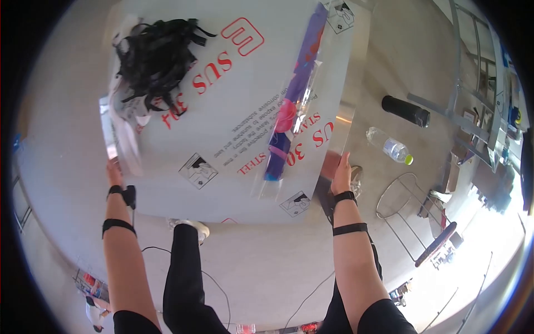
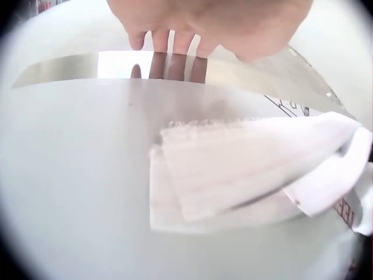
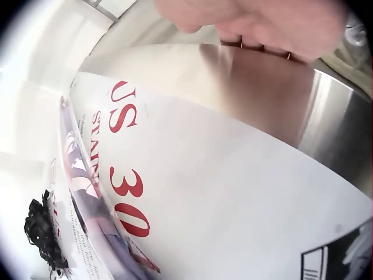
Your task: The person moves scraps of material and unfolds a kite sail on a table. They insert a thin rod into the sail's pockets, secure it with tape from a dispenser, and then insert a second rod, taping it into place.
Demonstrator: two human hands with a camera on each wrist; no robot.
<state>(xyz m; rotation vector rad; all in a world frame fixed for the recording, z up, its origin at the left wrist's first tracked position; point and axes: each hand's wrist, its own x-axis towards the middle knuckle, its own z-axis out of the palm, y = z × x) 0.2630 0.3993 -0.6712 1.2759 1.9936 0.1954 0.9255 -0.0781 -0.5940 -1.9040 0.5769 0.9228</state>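
Observation:
A large table (image 1: 222, 192) has pale printed film and a bare metallic border. At its left side my left hand (image 1: 114, 173) touches the edge; in the left wrist view the hand (image 2: 213, 23) has its fingers pointing down at the border, and they reflect in the metal. On the right side my right hand (image 1: 341, 177) rests against the edge, fingers extended; in the right wrist view its hand (image 3: 262, 23) meets the border with the fingertips hidden. Pale folded cloth strips (image 2: 233, 169) lie near my left hand. A long purple item in clear wrapping (image 1: 295, 94) lies nearer the right.
A heap of black strips (image 1: 156, 58) covers the table's far left. On the floor to the right are a black cylinder (image 1: 406, 111), a plastic bottle (image 1: 392, 148) and a wire frame (image 1: 409, 234). A metal rack (image 1: 473, 72) stands beyond; cables cross the floor by my legs.

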